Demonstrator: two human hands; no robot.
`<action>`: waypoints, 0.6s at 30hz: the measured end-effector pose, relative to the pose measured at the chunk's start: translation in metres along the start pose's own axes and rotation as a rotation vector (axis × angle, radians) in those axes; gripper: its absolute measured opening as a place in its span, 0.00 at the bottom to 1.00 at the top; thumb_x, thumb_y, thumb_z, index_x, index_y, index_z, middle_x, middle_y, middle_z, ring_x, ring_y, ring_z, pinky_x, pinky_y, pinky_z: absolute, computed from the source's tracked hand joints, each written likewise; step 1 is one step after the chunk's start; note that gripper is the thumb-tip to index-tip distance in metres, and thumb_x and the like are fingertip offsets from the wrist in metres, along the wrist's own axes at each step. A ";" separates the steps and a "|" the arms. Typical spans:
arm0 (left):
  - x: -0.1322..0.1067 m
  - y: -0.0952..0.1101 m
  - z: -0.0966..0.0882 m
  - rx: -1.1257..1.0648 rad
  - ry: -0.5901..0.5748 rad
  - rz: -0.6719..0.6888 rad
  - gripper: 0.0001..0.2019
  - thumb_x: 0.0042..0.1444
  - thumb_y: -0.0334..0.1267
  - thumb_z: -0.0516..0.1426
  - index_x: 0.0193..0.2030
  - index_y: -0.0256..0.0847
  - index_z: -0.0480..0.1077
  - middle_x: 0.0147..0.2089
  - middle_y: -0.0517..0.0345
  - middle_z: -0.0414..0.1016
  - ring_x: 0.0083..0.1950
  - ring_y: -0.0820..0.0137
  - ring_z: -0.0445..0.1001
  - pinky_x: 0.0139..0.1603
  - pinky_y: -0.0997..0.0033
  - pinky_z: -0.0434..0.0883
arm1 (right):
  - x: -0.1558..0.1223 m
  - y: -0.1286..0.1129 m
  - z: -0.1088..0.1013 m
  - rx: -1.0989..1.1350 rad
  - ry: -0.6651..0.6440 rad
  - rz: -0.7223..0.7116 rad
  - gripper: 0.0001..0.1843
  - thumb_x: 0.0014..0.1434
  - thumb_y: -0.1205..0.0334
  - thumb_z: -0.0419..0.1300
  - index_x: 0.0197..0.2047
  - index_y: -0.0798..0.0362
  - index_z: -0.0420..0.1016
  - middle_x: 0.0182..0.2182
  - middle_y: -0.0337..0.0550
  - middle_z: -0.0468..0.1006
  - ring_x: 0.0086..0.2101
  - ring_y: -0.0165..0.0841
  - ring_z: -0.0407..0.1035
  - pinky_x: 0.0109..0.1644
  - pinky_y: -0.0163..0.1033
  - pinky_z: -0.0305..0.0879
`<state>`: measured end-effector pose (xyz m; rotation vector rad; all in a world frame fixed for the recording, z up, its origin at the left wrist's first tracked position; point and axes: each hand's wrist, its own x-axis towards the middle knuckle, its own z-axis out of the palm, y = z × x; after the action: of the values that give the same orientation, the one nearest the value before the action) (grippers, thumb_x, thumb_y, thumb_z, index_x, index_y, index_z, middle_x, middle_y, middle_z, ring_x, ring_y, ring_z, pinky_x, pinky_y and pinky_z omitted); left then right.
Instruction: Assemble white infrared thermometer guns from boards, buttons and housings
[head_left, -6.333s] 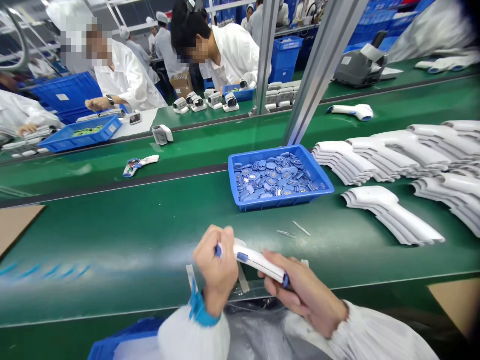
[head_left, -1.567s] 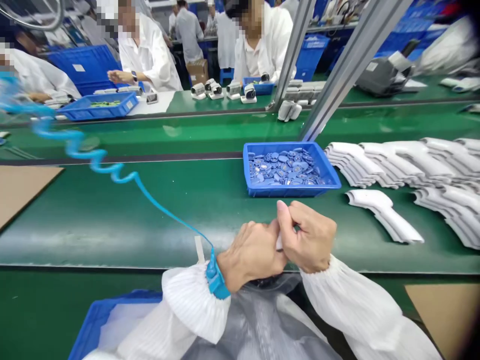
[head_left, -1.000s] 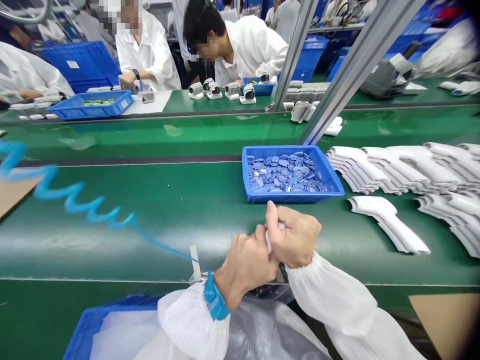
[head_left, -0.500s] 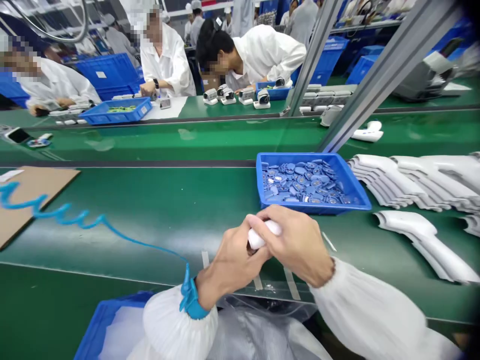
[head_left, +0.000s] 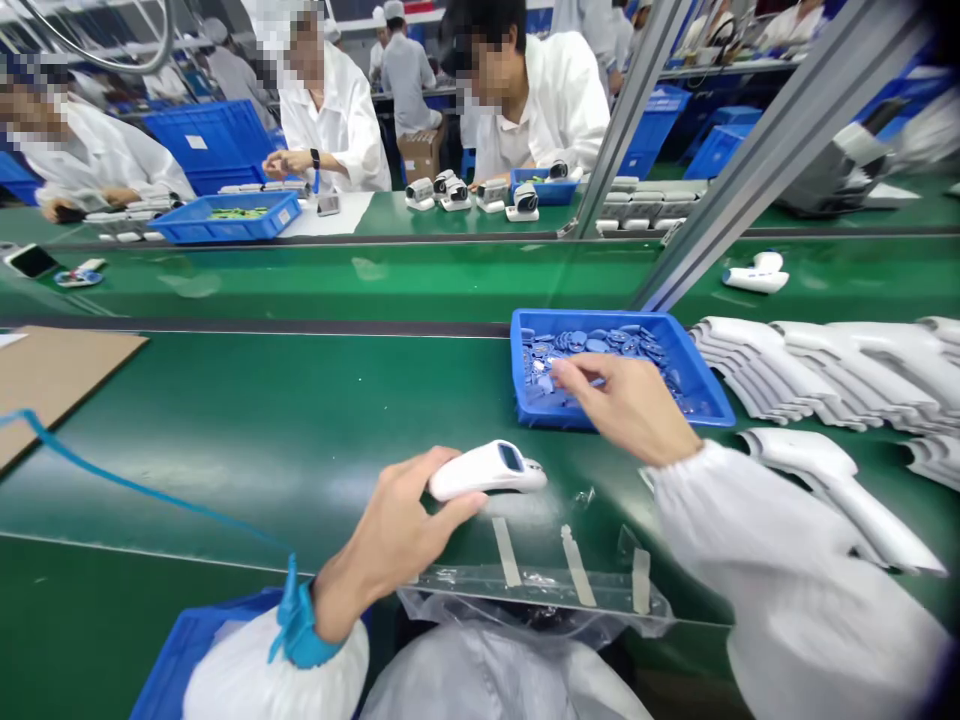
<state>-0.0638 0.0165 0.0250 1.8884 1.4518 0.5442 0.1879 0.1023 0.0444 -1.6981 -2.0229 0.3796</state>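
Observation:
My left hand (head_left: pixel 397 525) grips a white thermometer shell (head_left: pixel 487 468) by its near end and holds it just above the green belt (head_left: pixel 225 420). A blue strap with a coiled cord circles that wrist. My right hand (head_left: pixel 626 400) reaches into the blue tray (head_left: pixel 712 395) of small blue button pads (head_left: pixel 592 345). Its fingers curl down over the pads, and I cannot see whether they pinch one.
Stacks of white shell halves (head_left: pixel 817 365) lie right of the tray. A clear plastic bag (head_left: pixel 525 590) is taped to the belt's near edge. Cardboard (head_left: pixel 52 375) lies at the left. A metal post (head_left: pixel 765 160) slants behind the tray. Across the belt, several people in white coats work.
Half a second ago both hands were closed together on the shell. The right hand has let go and moved forward to the blue tray. The left hand alone keeps the shell.

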 end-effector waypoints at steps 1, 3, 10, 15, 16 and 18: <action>0.002 -0.003 -0.004 0.045 0.003 0.000 0.12 0.62 0.47 0.59 0.48 0.45 0.70 0.42 0.60 0.77 0.41 0.66 0.73 0.41 0.69 0.66 | 0.014 0.011 0.000 -0.046 -0.003 0.013 0.14 0.67 0.58 0.56 0.38 0.53 0.82 0.36 0.41 0.84 0.36 0.33 0.76 0.44 0.37 0.65; 0.009 -0.005 -0.004 0.187 0.016 0.033 0.17 0.60 0.42 0.61 0.54 0.43 0.68 0.48 0.55 0.76 0.46 0.61 0.73 0.47 0.64 0.67 | 0.042 0.028 0.009 -0.110 -0.035 0.009 0.10 0.65 0.64 0.59 0.42 0.55 0.81 0.41 0.46 0.83 0.41 0.36 0.76 0.50 0.40 0.65; 0.028 0.012 0.030 0.561 -0.093 0.287 0.15 0.54 0.23 0.54 0.48 0.39 0.70 0.49 0.51 0.76 0.48 0.57 0.71 0.50 0.56 0.67 | 0.088 0.028 0.053 -0.263 -0.241 -0.029 0.14 0.65 0.56 0.61 0.50 0.56 0.74 0.49 0.46 0.76 0.47 0.36 0.73 0.52 0.49 0.71; 0.023 0.004 0.031 0.489 0.018 0.268 0.20 0.54 0.22 0.53 0.52 0.40 0.68 0.55 0.52 0.74 0.51 0.58 0.71 0.50 0.59 0.69 | 0.081 0.024 0.042 -0.232 -0.200 -0.013 0.12 0.64 0.62 0.62 0.50 0.56 0.76 0.47 0.47 0.78 0.46 0.36 0.74 0.52 0.47 0.70; 0.022 0.002 0.028 0.444 0.033 0.239 0.17 0.56 0.25 0.54 0.51 0.42 0.69 0.51 0.54 0.75 0.48 0.59 0.72 0.47 0.59 0.69 | 0.075 0.024 0.034 -0.208 -0.177 -0.014 0.12 0.63 0.65 0.62 0.50 0.55 0.77 0.46 0.48 0.79 0.46 0.37 0.74 0.53 0.45 0.69; 0.019 -0.001 0.022 0.283 0.109 0.125 0.09 0.59 0.32 0.57 0.47 0.43 0.70 0.43 0.57 0.77 0.42 0.62 0.74 0.42 0.62 0.69 | 0.058 0.021 0.014 -0.161 -0.131 -0.017 0.12 0.63 0.67 0.61 0.49 0.53 0.79 0.44 0.47 0.82 0.45 0.36 0.75 0.54 0.41 0.67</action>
<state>-0.0441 0.0296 0.0078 2.2129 1.5548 0.5297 0.1917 0.1640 0.0323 -1.7917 -2.2132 0.3376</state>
